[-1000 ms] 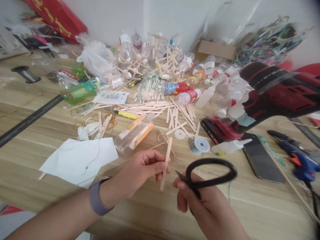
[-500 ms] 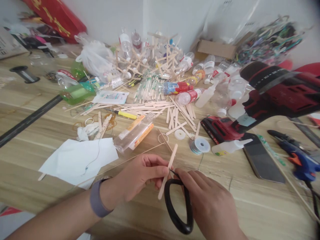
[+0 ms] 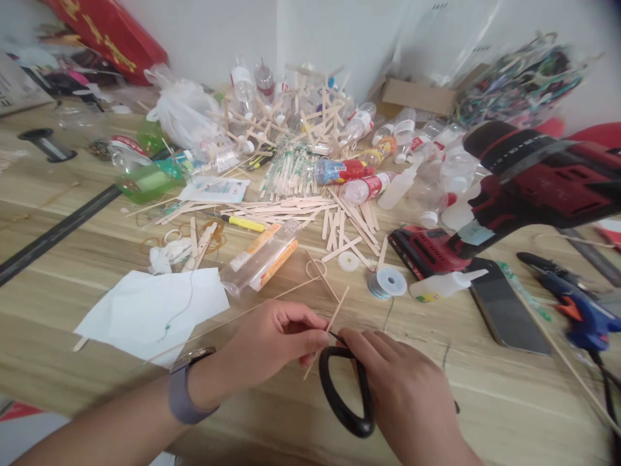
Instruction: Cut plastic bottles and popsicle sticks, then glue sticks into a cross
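Note:
Between the thumb and fingers of my left hand [image 3: 281,336] is a flat wooden stick [image 3: 338,307], seen nearly edge-on and slanting up to the right. My right hand [image 3: 405,378] is closed around black-handled scissors [image 3: 326,398], with a large handle loop hanging below. The dark pointed tip of the scissors is beside the stick, close to my left fingertips; whether they touch is unclear. A thin wooden strip [image 3: 272,301] lies behind my left hand, and a spool of thread [image 3: 391,282] stands beyond my right hand.
White paper [image 3: 150,310] lies at the left. A clear bottle [image 3: 262,259], loose sticks [image 3: 291,208] and a yellow-handled tool [image 3: 245,224] lie ahead. At the right are a red drill [image 3: 548,181], a glue bottle [image 3: 444,285], a phone [image 3: 509,314] and a blue glue gun [image 3: 594,317].
The stick in my left hand has turned from showing its broad face to nearly edge-on. My left wrist has tilted slightly. The scissors have stayed almost in place.

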Available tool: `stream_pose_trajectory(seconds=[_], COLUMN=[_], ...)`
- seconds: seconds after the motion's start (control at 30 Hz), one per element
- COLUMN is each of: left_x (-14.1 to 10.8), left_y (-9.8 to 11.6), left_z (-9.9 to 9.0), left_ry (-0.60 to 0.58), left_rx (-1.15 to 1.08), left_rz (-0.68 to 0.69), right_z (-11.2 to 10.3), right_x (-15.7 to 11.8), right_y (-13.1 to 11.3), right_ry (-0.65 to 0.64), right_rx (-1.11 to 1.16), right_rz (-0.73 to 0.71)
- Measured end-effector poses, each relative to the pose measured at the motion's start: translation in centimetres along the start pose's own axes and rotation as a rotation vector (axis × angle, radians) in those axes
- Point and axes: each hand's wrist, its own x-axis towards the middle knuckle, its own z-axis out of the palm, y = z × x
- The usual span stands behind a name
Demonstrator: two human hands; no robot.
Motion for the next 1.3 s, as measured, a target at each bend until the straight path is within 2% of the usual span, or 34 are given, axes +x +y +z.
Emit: stream_pose_trajectory(seconds=[0.13,0.23,0.33,0.43,0.5,0.57,0.67,0.77,0.83,0.97,1.07,1.17,1.23,1.3], left_x=[-0.5,-0.7,-0.9,-1.3,-1.5,-1.6,-1.5,-1.2,-1.1,-0.9,-0.8,-0.7,-0.8,-1.1], left_y=[0.5,0.8,0.9,1.1,1.2,1.4,1.2,0.8,0.6,0.8,1.0,1.1,1.2,1.3], left_z=[0.1,0.2,0.4,0.5,0.7,0.7,0.7,0.7,0.7,0.6,0.3,0.1,0.1,0.3], left_ry=[0.028,0.049,0.072,0.113,0.118,0.095,0.054,-0.036,-0.105,-0.227,-0.217,-0.178,-0.167,-0.106], left_rx=[0.186,0.331,0.479,0.614,0.664,0.644,0.456,0.147,0.001,-0.230,-0.410,-0.347,-0.202,-0.032], left_rz=[0.118,0.247,0.417,0.515,0.509,0.482,0.343,0.136,0.071,0.049,0.109,0.101,0.092,0.124], right_z=[0.3,0.4,0.0,-0.5,-0.7,-0.6,-0.4,-0.5,-0.6,-0.5,-0.1,0.0,-0.2,-0.3], right_x=[-0.1,-0.1,0.2,0.5,0.6,0.6,0.6,0.7,0.7,0.5,0.3,0.2,0.2,0.2], right_y=[-0.1,-0.7,-1.4,-1.9,-1.9,-1.8,-1.6,-1.6,-1.6,-1.4,-1.2,-1.3,-1.4,-1.5], right_ry=[-0.066,-0.086,-0.157,-0.321,-0.418,-0.479,-0.500,-0.471,-0.470,-0.487,-0.455,-0.356,-0.268,-0.162], right_rx=[0.238,0.473,0.797,1.140,1.318,1.462,1.609,1.624,1.593,1.563,1.593,1.495,1.354,1.154], right_rz=[0.065,0.185,0.385,0.611,0.696,0.714,0.699,0.725,0.729,0.660,0.698,0.696,0.655,0.566])
